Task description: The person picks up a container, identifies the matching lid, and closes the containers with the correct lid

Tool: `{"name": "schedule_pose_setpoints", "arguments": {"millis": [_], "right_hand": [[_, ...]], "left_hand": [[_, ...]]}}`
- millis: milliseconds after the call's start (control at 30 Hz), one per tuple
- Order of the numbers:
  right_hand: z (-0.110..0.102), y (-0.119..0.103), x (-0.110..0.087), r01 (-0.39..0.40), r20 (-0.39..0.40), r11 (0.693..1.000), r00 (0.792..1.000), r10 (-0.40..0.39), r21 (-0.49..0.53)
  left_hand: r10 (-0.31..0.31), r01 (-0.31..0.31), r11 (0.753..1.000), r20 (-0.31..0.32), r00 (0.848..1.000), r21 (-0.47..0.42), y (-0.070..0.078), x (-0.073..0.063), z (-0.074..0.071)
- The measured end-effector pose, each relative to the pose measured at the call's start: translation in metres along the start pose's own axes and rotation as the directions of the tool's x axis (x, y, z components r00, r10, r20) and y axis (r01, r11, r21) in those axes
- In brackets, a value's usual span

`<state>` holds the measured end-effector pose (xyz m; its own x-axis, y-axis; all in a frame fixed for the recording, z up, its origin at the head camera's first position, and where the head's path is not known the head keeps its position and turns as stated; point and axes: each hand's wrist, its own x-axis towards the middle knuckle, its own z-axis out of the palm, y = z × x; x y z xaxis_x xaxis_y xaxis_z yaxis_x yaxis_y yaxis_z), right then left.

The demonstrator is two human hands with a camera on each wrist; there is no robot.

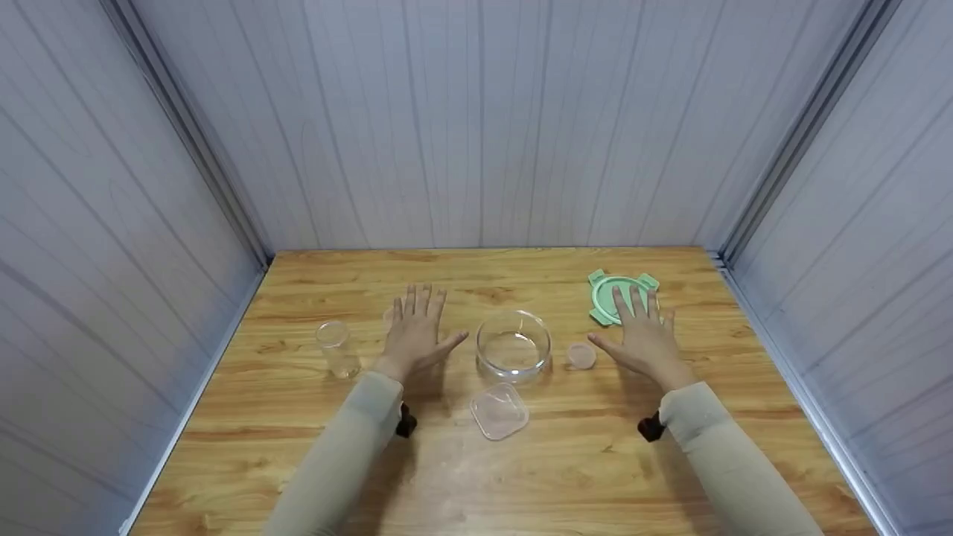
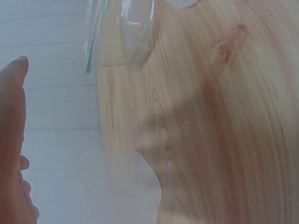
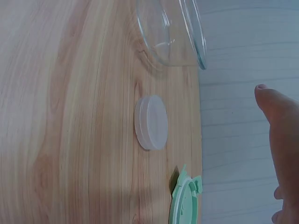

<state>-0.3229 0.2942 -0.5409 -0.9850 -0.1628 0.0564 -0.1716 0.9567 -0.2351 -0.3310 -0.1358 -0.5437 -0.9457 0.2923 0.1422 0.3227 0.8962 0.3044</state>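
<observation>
My left hand point(image 1: 415, 335) is held over the table with its fingers spread and nothing in it. Partly hidden behind it is a clear container point(image 2: 121, 186), of which a translucent curved edge shows in the left wrist view. My right hand point(image 1: 646, 344), fingers spread too, overlaps the green snap-on lid point(image 1: 604, 292) in the head view. Between the hands stands a round glass bowl point(image 1: 514, 356). A small round translucent lid point(image 3: 152, 122) lies just left of the right thumb. In front of the bowl lies a square clear plastic lid point(image 1: 499, 411).
To the left of my left hand is a clear cup point(image 1: 339, 350). Everything sits on a wood-grain table point(image 1: 566, 484), with pale panel walls point(image 1: 476, 134) at the back and both sides.
</observation>
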Motion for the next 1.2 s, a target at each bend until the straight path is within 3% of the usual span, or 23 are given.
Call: {"name": "schedule_pose_setpoints", "arguments": {"millis": [400,633,833,1200], "right_hand": [[0.003,-0.005,-0.003,0.038,-0.060,0.987,0.998,-0.029,0.154],[-0.001,-0.010,-0.002,0.076,-0.137,0.949,0.990,-0.035,0.307],[-0.003,-0.014,-0.001,0.071,-0.150,0.894,0.989,-0.004,0.443],[0.005,-0.018,0.005,0.035,-0.108,0.805,0.993,0.036,0.592]], "left_hand": [[0.024,-0.027,0.991,-0.028,0.999,-0.134,0.005,-0.001,0.002],[0.039,-0.067,0.969,-0.121,0.992,-0.237,0.008,0.002,0.003],[-0.010,-0.038,0.939,-0.139,0.990,-0.343,0.011,0.004,0.002],[-0.074,0.005,0.852,-0.111,0.991,-0.524,0.018,0.004,0.004]]}}
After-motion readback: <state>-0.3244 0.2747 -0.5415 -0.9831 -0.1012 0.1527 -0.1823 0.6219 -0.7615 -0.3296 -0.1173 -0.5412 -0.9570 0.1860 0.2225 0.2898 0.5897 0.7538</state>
